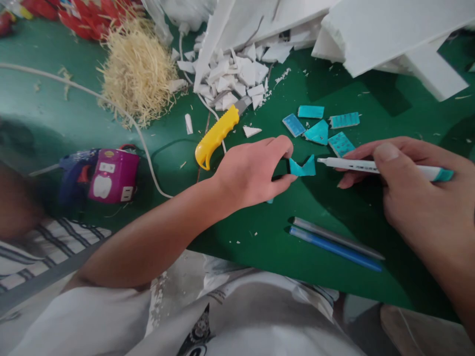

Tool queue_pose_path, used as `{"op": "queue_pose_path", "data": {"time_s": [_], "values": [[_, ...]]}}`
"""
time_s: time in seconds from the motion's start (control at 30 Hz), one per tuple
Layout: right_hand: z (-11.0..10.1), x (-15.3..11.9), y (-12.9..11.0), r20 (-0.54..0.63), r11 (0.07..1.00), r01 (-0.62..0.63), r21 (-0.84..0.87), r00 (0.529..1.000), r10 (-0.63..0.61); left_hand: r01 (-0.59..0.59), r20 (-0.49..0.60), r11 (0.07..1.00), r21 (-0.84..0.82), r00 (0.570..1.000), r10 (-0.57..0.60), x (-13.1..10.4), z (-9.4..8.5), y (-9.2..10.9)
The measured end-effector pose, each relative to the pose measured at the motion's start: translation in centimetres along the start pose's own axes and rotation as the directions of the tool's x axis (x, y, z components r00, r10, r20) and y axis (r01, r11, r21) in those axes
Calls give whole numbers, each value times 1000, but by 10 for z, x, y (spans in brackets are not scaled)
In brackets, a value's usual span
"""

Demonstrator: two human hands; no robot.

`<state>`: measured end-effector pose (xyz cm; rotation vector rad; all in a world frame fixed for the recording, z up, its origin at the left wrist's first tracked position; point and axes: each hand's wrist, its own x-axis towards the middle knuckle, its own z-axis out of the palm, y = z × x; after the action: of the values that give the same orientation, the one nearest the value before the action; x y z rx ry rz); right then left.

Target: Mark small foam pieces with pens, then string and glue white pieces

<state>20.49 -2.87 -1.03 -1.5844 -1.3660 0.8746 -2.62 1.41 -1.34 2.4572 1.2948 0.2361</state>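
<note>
My left hand [256, 170] pinches the left edge of a small teal piece [305, 167] with a notched top, between thumb and fingers just over the green table. In my right hand [404, 173] is a white marker [356, 164] with a teal end, its tip pointing left, a short gap from the piece. Beyond the hands lie several painted pieces: a teal rectangle [310, 111], a blue one [293, 125], a teal angular one [317, 132], a striped one [345, 120] and a spotted one [341, 144]. Part of another teal bit shows under my left hand.
A yellow-handled knife [217, 137] lies beside white foam scraps [237, 74]. Larger foam boards [389, 29], straw [137, 74], a magenta box [114, 175] and a cable [129, 121] are around. Grey [337, 237] and blue [334, 248] pens lie nearer. Another person's striped clothing [48, 247] shows left.
</note>
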Motion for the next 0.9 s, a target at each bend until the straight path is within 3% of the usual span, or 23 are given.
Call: {"op": "queue_pose_path", "data": {"time_s": [0.2, 0.63, 0.9], "values": [[-2, 0, -5, 11, 997, -77, 31, 997, 77, 1, 11, 1000, -12, 1000, -1, 1, -1, 0], [-1, -7, -7, -59, 1000, 24, 0, 998, -24, -48, -57, 998, -49, 997, 45, -4, 1, 0], [-1, -5, -7, -52, 999, 13, 46, 999, -10, -81, 37, 996, -37, 996, 82, -3, -1, 0]]}}
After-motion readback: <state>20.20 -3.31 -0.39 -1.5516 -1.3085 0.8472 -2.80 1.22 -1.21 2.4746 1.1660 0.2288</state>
